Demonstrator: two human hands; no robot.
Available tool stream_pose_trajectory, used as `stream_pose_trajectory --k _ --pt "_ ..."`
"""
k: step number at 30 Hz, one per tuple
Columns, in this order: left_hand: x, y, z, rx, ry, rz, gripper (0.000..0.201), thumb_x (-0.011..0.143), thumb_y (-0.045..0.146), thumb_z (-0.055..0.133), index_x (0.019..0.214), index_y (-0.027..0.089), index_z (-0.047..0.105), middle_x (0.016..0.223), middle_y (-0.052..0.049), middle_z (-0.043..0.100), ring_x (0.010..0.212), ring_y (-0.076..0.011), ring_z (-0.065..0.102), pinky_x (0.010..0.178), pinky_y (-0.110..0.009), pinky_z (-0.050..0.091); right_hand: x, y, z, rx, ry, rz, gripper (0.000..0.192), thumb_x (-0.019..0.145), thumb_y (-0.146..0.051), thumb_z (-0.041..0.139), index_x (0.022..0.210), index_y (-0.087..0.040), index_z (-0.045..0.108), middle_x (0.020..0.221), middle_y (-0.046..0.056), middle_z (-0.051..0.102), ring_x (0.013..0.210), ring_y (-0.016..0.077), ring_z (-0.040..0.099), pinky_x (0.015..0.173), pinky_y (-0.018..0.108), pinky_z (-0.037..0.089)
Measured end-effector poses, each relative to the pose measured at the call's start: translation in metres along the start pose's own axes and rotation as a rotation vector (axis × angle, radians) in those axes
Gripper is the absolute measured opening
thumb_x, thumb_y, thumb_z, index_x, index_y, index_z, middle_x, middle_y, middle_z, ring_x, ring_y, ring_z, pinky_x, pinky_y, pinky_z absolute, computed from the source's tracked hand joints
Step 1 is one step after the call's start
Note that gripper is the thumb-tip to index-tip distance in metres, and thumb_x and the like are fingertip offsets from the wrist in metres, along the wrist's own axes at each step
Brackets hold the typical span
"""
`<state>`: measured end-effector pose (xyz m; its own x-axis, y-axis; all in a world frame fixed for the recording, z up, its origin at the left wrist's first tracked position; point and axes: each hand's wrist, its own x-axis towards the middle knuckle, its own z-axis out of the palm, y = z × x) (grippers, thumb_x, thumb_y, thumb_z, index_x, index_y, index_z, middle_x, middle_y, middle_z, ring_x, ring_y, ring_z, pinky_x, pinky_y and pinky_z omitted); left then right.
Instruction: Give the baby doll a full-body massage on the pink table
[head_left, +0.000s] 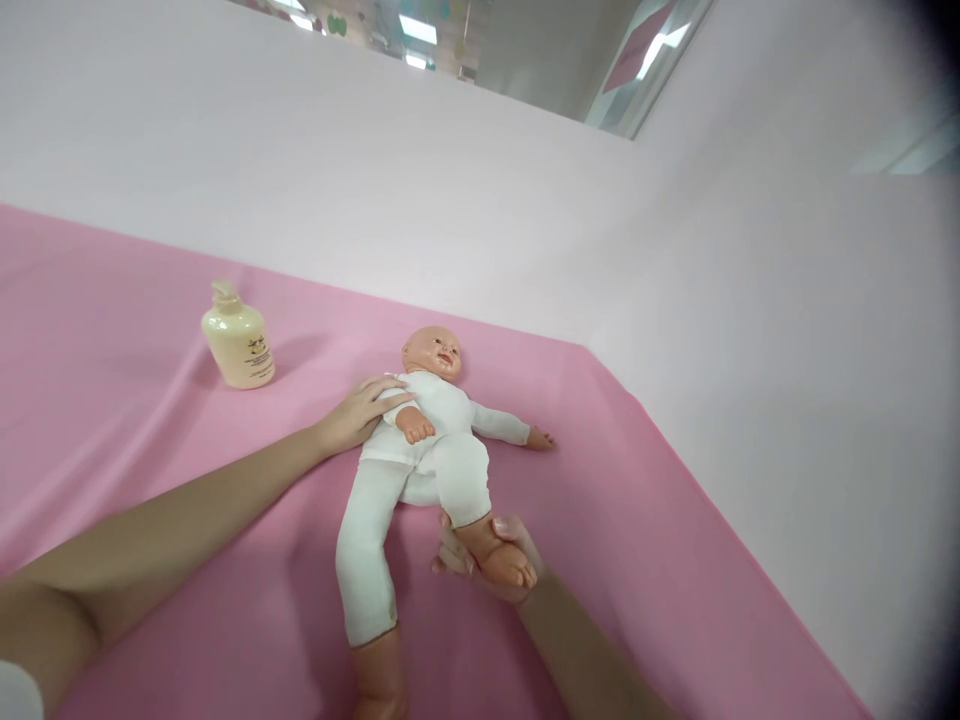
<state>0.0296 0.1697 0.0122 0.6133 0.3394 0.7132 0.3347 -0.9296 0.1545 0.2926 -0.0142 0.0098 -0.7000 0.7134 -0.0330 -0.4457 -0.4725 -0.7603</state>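
Note:
A baby doll (439, 405) in white cloth lies on its back on a pink sheet, its head toward the wall. My left hand (360, 412) rests against the doll's upper arm and side, fingers stretched out over the sleeve; its thumb is hidden. From below, my right hand (517, 550) grips the doll's lower leg (480, 540) near the ankle. That leg is bent and raised off the sheet. The doll's other leg (364, 560) extends toward me, its foot cut off by the lower frame edge.
On the left of the pink sheet (600, 480), a cream pump bottle (241, 345) stands upright. White walls (480, 200) border the surface behind and to the right. A window or mirror (525, 60) is set in the back wall.

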Motion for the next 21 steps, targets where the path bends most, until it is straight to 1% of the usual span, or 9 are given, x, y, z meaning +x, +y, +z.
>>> stream_pose_trajectory --k 2,4,7,11,14,18,21 --pt "0.0 0.0 0.0 -0.003 -0.001 -0.002 0.054 0.096 0.007 0.036 0.144 0.03 0.043 0.135 -0.012 0.052 0.131 -0.0244 0.045 0.107 -0.049 0.041 0.0 0.003 -0.003 0.076 -0.024 -0.011 0.056 0.074 -0.057 0.057 0.109 -0.015 0.061 0.064 -0.001 0.05 0.058 0.0124 0.04 0.087 0.042 0.043" --pt "0.0 0.0 0.0 -0.003 -0.004 -0.002 0.054 0.096 0.007 0.036 0.144 0.03 0.042 0.135 -0.012 0.051 0.131 -0.0245 0.045 0.107 -0.048 0.041 0.0 0.006 -0.007 0.09 -0.037 -0.018 0.055 0.074 -0.058 0.057 0.108 -0.014 0.061 0.065 -0.001 0.053 0.059 0.0128 0.043 0.086 0.041 0.043" --pt "-0.001 -0.001 0.0 -0.002 -0.014 -0.004 0.054 0.096 0.006 0.035 0.145 0.03 0.042 0.136 -0.012 0.051 0.132 -0.0248 0.044 0.108 -0.049 0.04 0.0 0.008 -0.011 0.098 -0.033 -0.009 0.053 0.074 -0.057 0.058 0.105 -0.015 0.061 0.064 -0.001 0.054 0.058 0.0126 0.044 0.084 0.039 0.044" --pt "-0.001 -0.001 0.0 0.002 -0.01 -0.004 0.054 0.096 0.006 0.036 0.144 0.029 0.042 0.136 -0.012 0.051 0.132 -0.0246 0.044 0.107 -0.049 0.04 0.001 0.007 -0.01 0.102 -0.054 -0.023 0.052 0.076 -0.056 0.057 0.106 -0.014 0.061 0.067 0.0 0.055 0.058 0.012 0.044 0.086 0.039 0.044" --pt "-0.001 -0.001 0.0 0.003 -0.009 -0.005 0.054 0.095 0.006 0.036 0.144 0.03 0.042 0.136 -0.012 0.051 0.132 -0.0247 0.044 0.107 -0.049 0.04 0.003 0.005 -0.006 0.08 -0.101 -0.057 0.051 0.076 -0.058 0.056 0.104 -0.016 0.061 0.067 0.0 0.055 0.058 0.0121 0.044 0.084 0.038 0.045" --pt "-0.001 -0.001 0.0 0.004 -0.011 -0.002 0.055 0.095 0.006 0.036 0.144 0.03 0.042 0.136 -0.012 0.051 0.132 -0.025 0.043 0.107 -0.049 0.041 0.003 0.001 -0.001 0.045 -0.065 -0.019 0.053 0.074 -0.06 0.059 0.104 -0.017 0.061 0.066 -0.001 0.052 0.058 0.012 0.042 0.086 0.04 0.044" --pt "-0.001 -0.001 0.0 0.001 -0.01 -0.004 0.055 0.095 0.006 0.036 0.144 0.031 0.042 0.136 -0.012 0.051 0.131 -0.0247 0.044 0.107 -0.05 0.041 0.002 0.001 -0.001 0.051 -0.05 -0.008 0.054 0.074 -0.059 0.059 0.105 -0.015 0.06 0.065 -0.001 0.052 0.058 0.0119 0.043 0.089 0.041 0.044"
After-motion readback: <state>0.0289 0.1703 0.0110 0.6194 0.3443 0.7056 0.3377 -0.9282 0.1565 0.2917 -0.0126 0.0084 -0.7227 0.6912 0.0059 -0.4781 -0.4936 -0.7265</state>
